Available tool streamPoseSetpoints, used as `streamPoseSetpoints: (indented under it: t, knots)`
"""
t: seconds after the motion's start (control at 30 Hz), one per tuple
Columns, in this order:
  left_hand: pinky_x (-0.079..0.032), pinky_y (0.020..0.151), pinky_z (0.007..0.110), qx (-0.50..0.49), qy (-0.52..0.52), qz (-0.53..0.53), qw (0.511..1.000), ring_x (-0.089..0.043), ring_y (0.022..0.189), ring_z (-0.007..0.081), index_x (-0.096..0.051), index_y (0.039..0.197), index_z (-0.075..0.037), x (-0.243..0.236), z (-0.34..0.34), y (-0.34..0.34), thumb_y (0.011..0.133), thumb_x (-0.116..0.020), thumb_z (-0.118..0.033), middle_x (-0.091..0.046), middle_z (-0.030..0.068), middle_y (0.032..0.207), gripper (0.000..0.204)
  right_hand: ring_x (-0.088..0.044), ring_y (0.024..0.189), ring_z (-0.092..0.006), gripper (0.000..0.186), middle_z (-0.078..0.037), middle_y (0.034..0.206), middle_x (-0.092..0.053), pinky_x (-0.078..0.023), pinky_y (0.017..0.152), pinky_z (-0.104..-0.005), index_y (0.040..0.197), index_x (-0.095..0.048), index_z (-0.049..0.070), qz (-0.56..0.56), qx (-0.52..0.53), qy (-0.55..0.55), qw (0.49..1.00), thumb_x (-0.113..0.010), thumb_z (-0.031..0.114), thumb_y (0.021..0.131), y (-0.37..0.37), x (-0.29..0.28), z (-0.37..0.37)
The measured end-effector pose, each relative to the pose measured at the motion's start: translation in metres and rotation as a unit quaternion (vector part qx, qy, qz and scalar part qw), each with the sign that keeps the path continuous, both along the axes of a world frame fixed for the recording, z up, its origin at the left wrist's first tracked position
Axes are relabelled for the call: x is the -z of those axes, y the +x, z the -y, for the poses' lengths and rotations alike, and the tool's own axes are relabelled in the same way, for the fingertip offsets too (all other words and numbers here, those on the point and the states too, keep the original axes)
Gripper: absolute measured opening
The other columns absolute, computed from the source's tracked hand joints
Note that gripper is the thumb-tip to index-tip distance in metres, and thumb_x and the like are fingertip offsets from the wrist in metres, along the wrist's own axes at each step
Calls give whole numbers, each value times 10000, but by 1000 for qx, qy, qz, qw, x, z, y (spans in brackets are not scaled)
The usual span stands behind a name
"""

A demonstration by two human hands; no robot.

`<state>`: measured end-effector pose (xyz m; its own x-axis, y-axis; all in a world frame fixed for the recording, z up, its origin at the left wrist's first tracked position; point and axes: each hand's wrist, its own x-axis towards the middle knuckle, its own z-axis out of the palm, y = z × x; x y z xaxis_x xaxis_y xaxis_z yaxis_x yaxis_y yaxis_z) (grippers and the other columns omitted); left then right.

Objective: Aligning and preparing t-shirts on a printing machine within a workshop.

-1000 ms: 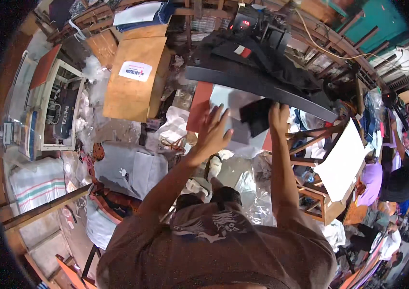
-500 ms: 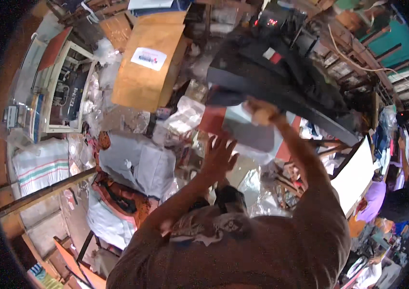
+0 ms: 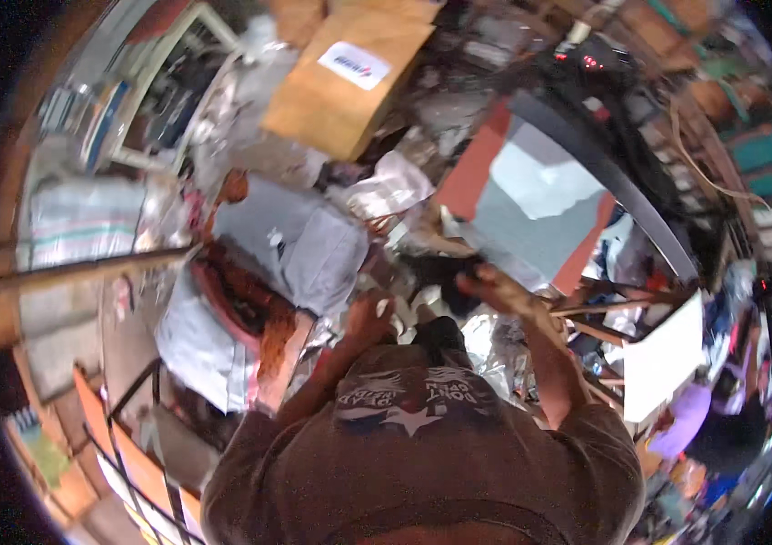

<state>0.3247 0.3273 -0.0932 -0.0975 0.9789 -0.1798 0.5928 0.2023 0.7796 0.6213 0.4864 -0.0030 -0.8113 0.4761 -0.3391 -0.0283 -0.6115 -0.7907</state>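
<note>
In the middle, a press machine shows its flat bed with a red-brown pad (image 3: 469, 174) and a grey sheet (image 3: 527, 232) over it; a paler piece (image 3: 540, 173) lies on the sheet. The machine's dark upper plate (image 3: 617, 168) stands to the right of the bed. Just in front of the bed, my right hand (image 3: 504, 295) grips a piece of black cloth (image 3: 448, 272), blurred by motion. Close to my body, my left hand (image 3: 369, 320) has its fingers curled; something pale shows at the fingertips, too unclear to name.
Left of my hands sits a stack of folded grey cloth (image 3: 286, 241). A large brown paper envelope (image 3: 349, 91) lies farther off. At right are a white board (image 3: 663, 359) and wooden slats (image 3: 590, 318). A person in dark clothing (image 3: 731, 440) is beyond them.
My right hand has come off the press bed toward me with the black cloth. My left hand has drawn back toward my body, and its spread fingers have curled. The view has shifted.
</note>
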Motion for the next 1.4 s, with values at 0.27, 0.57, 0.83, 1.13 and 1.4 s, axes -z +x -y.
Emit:
streamPoseSetpoints:
  t: [0.27, 0.57, 0.83, 1.13, 1.4]
  knots:
    - [-535, 732, 483, 41, 28, -9, 999, -668, 884, 427, -671, 971, -67, 5, -18, -22, 913, -632, -225, -690, 212, 968, 173, -437, 660, -97, 473, 30, 704, -472, -348, 606, -321, 808, -606, 24, 327, 374, 485, 720, -624, 476, 945, 42, -282, -44]
    - [-536, 693, 486, 77, 164, 9, 983, -672, 813, 429, -666, 971, -54, 10, -3, -33, 916, -622, -252, -692, 205, 848, 210, -640, 832, -195, 362, -85, 910, -693, -493, 750, -340, 1027, -687, 22, 637, 190, 506, 550, -621, 370, 952, 96, -276, -134]
    - [-542, 712, 487, 114, 145, -78, 980, -685, 821, 398, -683, 968, -64, -7, -17, -13, 919, -608, -249, -703, 176, 882, 205, -641, 928, -336, 237, -130, 1032, -674, -510, 848, -405, 1059, -701, 82, 446, 172, 630, 612, -725, 173, 842, 13, -121, -21]
    - [-448, 930, 470, 210, 232, 41, 949, -574, 1101, 381, -611, 1141, -34, -72, -149, 103, 880, -629, -236, -630, 176, 1088, 331, -628, 984, -338, 195, -115, 1043, -660, -532, 850, -415, 988, -702, 86, 530, 184, 625, 543, -680, 209, 839, 83, 29, -66]
    - [-291, 1078, 564, 166, 239, -188, 938, -279, 1428, 363, -428, 1417, -19, -62, -247, 178, 832, -698, -346, -387, 182, 1483, 723, -626, 991, -350, 243, -119, 1086, -667, -532, 824, -450, 1083, -684, 95, 485, 246, 569, 617, -606, 224, 892, 157, 84, -122]
